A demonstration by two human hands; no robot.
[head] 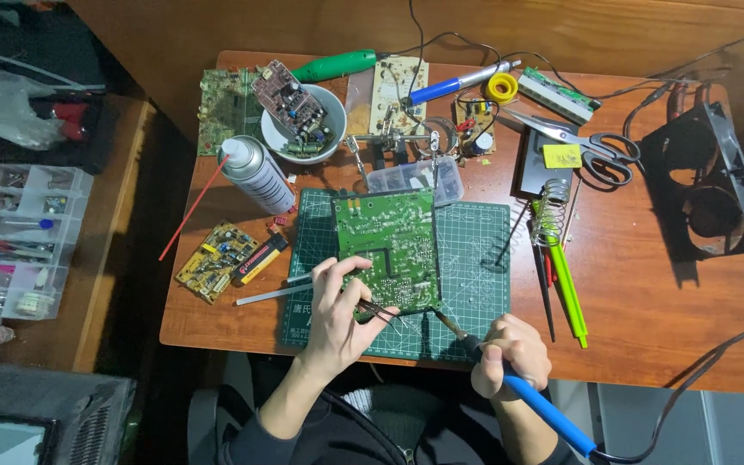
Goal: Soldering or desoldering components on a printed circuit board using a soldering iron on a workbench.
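Board [387, 250]: green, rectangular, solder side up, lying on the cutting mat [475, 258] mid-bench [647, 319].
Left hand [339, 314]: closed on tweezers [379, 311] at the board's near edge.
Right hand [510, 355]: gripping blue soldering iron [534, 402], tip near the board's corner.

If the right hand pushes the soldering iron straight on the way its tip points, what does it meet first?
Most likely the lower edge of the green circuit board. The right hand aims the blue-handled soldering iron up-left, its tip close to that board near the tweezers in the left hand; height unclear.
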